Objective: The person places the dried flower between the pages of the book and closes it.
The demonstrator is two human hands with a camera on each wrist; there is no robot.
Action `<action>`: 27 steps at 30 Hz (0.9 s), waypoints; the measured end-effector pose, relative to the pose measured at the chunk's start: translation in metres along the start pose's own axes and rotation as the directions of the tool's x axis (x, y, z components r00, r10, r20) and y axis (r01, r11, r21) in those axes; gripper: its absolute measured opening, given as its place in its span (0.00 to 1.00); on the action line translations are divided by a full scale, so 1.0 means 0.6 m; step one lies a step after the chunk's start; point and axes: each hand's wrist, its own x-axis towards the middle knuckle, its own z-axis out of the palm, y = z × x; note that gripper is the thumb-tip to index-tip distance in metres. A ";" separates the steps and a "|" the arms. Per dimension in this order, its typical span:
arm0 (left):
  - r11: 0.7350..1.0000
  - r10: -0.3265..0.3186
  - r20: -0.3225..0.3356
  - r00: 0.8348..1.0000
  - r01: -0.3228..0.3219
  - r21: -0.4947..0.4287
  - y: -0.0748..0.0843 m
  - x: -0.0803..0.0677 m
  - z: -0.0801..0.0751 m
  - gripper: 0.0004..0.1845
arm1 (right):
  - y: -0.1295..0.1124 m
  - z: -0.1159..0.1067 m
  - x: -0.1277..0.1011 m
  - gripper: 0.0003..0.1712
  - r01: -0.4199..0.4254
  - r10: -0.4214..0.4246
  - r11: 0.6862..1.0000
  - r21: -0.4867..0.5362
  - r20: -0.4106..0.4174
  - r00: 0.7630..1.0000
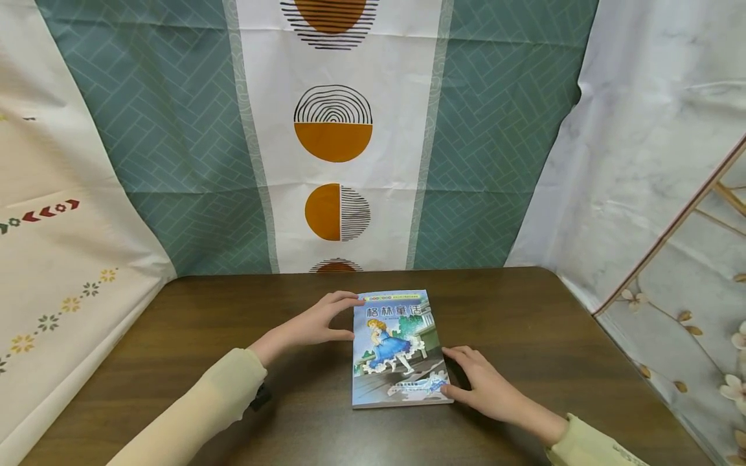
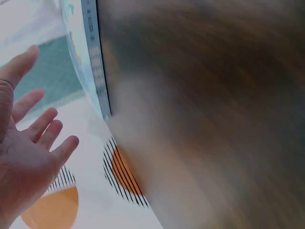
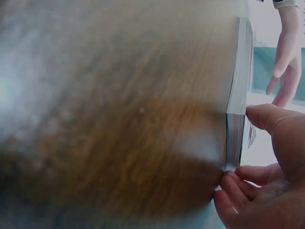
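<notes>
A storybook (image 1: 396, 349) lies flat on the brown table, its cover showing a figure in a blue dress under Chinese characters. At its lower right corner, my right hand (image 1: 486, 387) grips the book, thumb on the cover's edge and fingers bent against the side. The right wrist view shows that thumb (image 3: 267, 117) at the corner of the page block, with the fingertips down at the table. My left hand (image 1: 317, 320) is by the upper left edge, fingers spread and thumb beside the spine. In the left wrist view the palm (image 2: 28, 157) holds nothing.
The wooden table (image 1: 280, 427) reaches back to a green and white patterned cloth (image 1: 344, 175). A cream embroidered cloth (image 1: 58, 259) hangs on the left, and a marble-patterned floral cloth (image 1: 653, 194) on the right. A dark band (image 1: 260, 396) shows at the left cuff.
</notes>
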 end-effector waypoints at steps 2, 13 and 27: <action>1.000 -0.020 -0.026 0.999 0.020 -0.006 -0.007 -0.018 -0.009 0.35 | -0.002 0.000 0.000 0.42 -0.012 0.012 1.000 0.009 0.006 1.000; 0.996 -0.085 -0.145 0.986 0.086 -0.002 -0.046 -0.094 -0.040 0.32 | 0.004 0.004 0.002 0.39 0.092 -0.090 0.994 -0.059 0.023 0.996; 0.994 -0.105 -0.127 0.986 0.108 0.019 -0.054 -0.164 -0.043 0.34 | 0.012 -0.008 0.002 0.39 0.169 -0.158 0.969 -0.180 0.074 0.985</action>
